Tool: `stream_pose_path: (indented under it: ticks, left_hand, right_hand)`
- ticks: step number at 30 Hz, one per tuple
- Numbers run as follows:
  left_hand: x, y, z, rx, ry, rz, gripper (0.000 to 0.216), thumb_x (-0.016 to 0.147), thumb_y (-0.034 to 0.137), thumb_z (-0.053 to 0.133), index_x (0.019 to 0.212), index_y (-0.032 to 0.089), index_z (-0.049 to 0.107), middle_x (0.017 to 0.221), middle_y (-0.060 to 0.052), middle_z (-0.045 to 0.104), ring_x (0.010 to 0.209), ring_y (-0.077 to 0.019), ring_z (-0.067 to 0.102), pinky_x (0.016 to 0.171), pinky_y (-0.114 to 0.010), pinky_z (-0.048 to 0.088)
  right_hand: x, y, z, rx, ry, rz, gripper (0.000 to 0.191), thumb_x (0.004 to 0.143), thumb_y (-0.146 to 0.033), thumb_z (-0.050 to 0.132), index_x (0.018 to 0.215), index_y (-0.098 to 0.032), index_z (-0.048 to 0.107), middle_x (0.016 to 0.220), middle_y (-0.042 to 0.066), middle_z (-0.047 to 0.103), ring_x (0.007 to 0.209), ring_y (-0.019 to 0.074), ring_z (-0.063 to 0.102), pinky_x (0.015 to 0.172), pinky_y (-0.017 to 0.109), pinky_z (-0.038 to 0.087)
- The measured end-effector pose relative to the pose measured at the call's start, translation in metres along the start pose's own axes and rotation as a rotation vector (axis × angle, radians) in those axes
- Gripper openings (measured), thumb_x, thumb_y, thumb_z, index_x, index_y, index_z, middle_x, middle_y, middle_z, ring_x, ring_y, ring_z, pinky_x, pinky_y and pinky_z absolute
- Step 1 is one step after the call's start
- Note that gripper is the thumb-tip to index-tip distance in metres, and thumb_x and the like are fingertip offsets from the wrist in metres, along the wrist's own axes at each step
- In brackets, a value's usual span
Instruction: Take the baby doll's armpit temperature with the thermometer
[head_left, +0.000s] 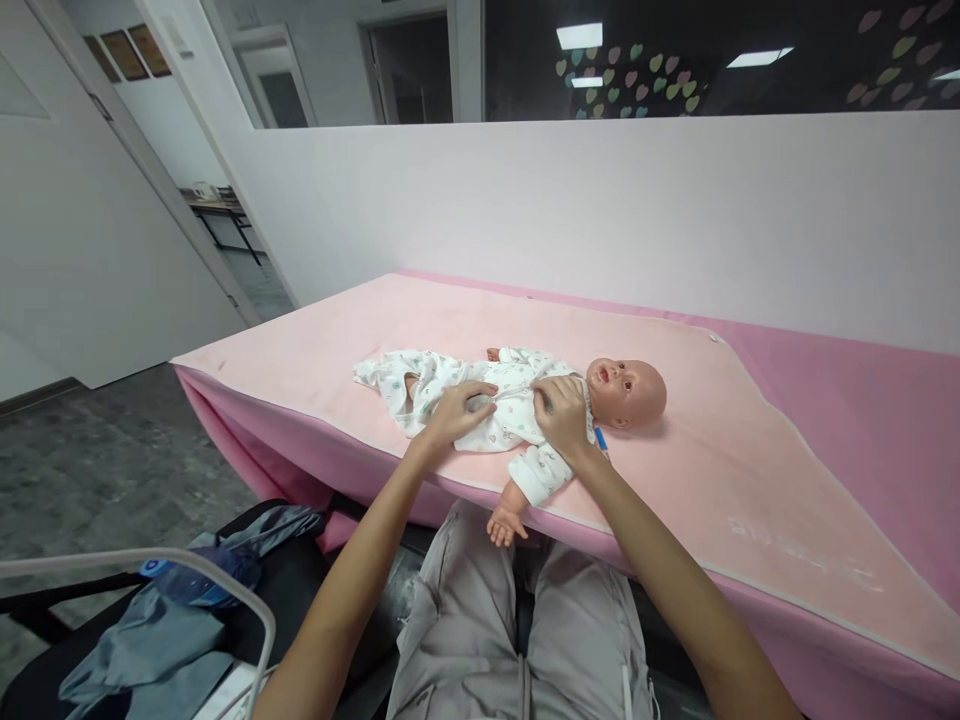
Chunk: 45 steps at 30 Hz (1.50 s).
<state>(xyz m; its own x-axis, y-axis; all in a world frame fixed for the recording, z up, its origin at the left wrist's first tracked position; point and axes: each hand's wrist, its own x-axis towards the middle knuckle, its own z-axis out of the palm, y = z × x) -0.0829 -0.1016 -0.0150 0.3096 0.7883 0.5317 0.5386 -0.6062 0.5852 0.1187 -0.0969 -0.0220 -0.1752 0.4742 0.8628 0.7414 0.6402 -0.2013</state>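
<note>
A bald baby doll (628,393) lies on its back, head to the right, in a white patterned romper (510,425). My left hand (456,412) is at the romper's lower front, thumb and fingers curved in on the fabric. At the chest, just below the doll's neck, my right hand (562,412) has its fingers curled closed on the romper's front. A seam or closure line runs between both hands; its exact kind is too small to make out. One doll arm (510,515) hangs over the table edge towards me. The romper's legs lie loosely to the left.
A pink padded cover (315,345) lies over the table, against a white wall (570,210). Beside the doll's shoulder is a small blue item (601,438). At lower left, a chair holds grey clothing (157,640) and a blue bottle (199,575); a pale curved tube (225,580) crosses there.
</note>
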Motion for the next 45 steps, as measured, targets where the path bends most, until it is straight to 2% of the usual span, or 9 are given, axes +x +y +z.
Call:
stream_pose_path:
  ticks: [18, 23, 26, 29, 32, 34, 39, 42, 45]
  left_hand:
    - [0.002, -0.003, 0.011, 0.213, 0.054, -0.031, 0.019, 0.088, 0.032, 0.042, 0.088, 0.017, 0.054, 0.089, -0.006, 0.062, 0.084, -0.0182, 0.058, 0.076, -0.030, 0.044]
    - [0.006, -0.010, -0.003, 0.248, -0.026, -0.003, 0.020, 0.086, 0.037, 0.045, 0.083, 0.018, 0.050, 0.085, -0.005, 0.057, 0.079, -0.0179, 0.055, 0.071, -0.030, 0.043]
    - [0.015, -0.013, -0.016, 0.176, -0.025, -0.006, 0.025, 0.080, 0.043, 0.052, 0.077, 0.018, 0.048, 0.078, -0.003, 0.055, 0.074, -0.0171, 0.054, 0.068, -0.028, 0.043]
    - [0.039, -0.004, -0.015, -0.002, 0.075, -0.013, 0.027, 0.082, 0.044, 0.049, 0.077, 0.018, 0.048, 0.079, -0.003, 0.057, 0.074, -0.0148, 0.055, 0.068, -0.025, 0.044]
    - [0.072, 0.012, 0.009, -0.176, 0.139, 0.003, 0.029, 0.082, 0.045, 0.046, 0.080, 0.016, 0.051, 0.080, -0.003, 0.059, 0.073, -0.0131, 0.056, 0.067, -0.024, 0.044]
    - [0.091, 0.020, 0.032, -0.276, 0.089, 0.026, 0.030, 0.079, 0.045, 0.051, 0.087, 0.016, 0.055, 0.081, -0.004, 0.060, 0.074, -0.0132, 0.056, 0.065, -0.023, 0.043]
    - [0.104, 0.017, 0.071, -0.424, -0.215, -0.025, 0.043, 0.077, 0.046, 0.053, 0.105, 0.014, 0.058, 0.076, -0.004, 0.063, 0.070, -0.0136, 0.056, 0.064, -0.025, 0.044]
    - [0.097, 0.012, 0.070, -0.380, -0.274, 0.022, 0.044, 0.067, 0.044, 0.065, 0.100, 0.015, 0.065, 0.081, -0.004, 0.064, 0.074, -0.0145, 0.055, 0.067, -0.025, 0.043]
    - [0.093, 0.010, 0.065, -0.360, -0.325, 0.055, 0.044, 0.060, 0.039, 0.071, 0.098, 0.016, 0.068, 0.081, -0.003, 0.065, 0.075, -0.0155, 0.056, 0.068, -0.025, 0.042]
  right_hand:
    - [0.001, -0.002, -0.006, -0.051, -0.042, -0.010, 0.017, 0.080, -0.012, 0.045, 0.082, -0.017, 0.060, 0.080, 0.004, 0.064, 0.081, 0.0174, 0.051, 0.080, 0.031, 0.033]
    - [0.000, -0.006, -0.034, -0.130, -0.136, -0.001, 0.019, 0.080, -0.014, 0.044, 0.087, -0.018, 0.061, 0.092, 0.005, 0.063, 0.091, 0.0187, 0.050, 0.089, 0.032, 0.030]
    - [-0.016, -0.008, -0.069, -0.185, -0.164, 0.132, 0.019, 0.083, -0.018, 0.043, 0.088, -0.017, 0.061, 0.091, 0.005, 0.064, 0.090, 0.0179, 0.052, 0.089, 0.032, 0.029]
    - [-0.045, -0.011, -0.101, -0.333, -0.293, 0.347, 0.020, 0.083, -0.027, 0.046, 0.090, -0.018, 0.063, 0.088, 0.005, 0.065, 0.086, 0.0192, 0.054, 0.080, 0.031, 0.032]
    - [-0.073, -0.016, -0.118, -0.509, -0.464, 0.510, 0.024, 0.081, -0.035, 0.051, 0.086, -0.017, 0.066, 0.087, 0.008, 0.065, 0.084, 0.0220, 0.054, 0.073, 0.031, 0.032]
    - [-0.085, -0.020, -0.120, -0.563, -0.509, 0.557, 0.023, 0.081, -0.033, 0.050, 0.083, -0.017, 0.067, 0.087, 0.008, 0.065, 0.083, 0.0214, 0.055, 0.071, 0.030, 0.032]
    - [-0.096, -0.031, -0.121, -0.587, -0.345, 0.726, 0.022, 0.081, -0.023, 0.045, 0.076, -0.019, 0.066, 0.079, 0.004, 0.066, 0.070, 0.0159, 0.057, 0.061, 0.026, 0.032]
    - [-0.099, -0.038, -0.126, -0.580, -0.123, 0.844, 0.022, 0.080, -0.027, 0.045, 0.080, -0.018, 0.065, 0.070, 0.003, 0.065, 0.061, 0.0150, 0.057, 0.056, 0.024, 0.033]
    - [-0.093, -0.044, -0.132, -0.553, 0.092, 0.820, 0.026, 0.080, -0.032, 0.047, 0.082, -0.015, 0.066, 0.065, 0.004, 0.065, 0.058, 0.0150, 0.058, 0.056, 0.024, 0.037]
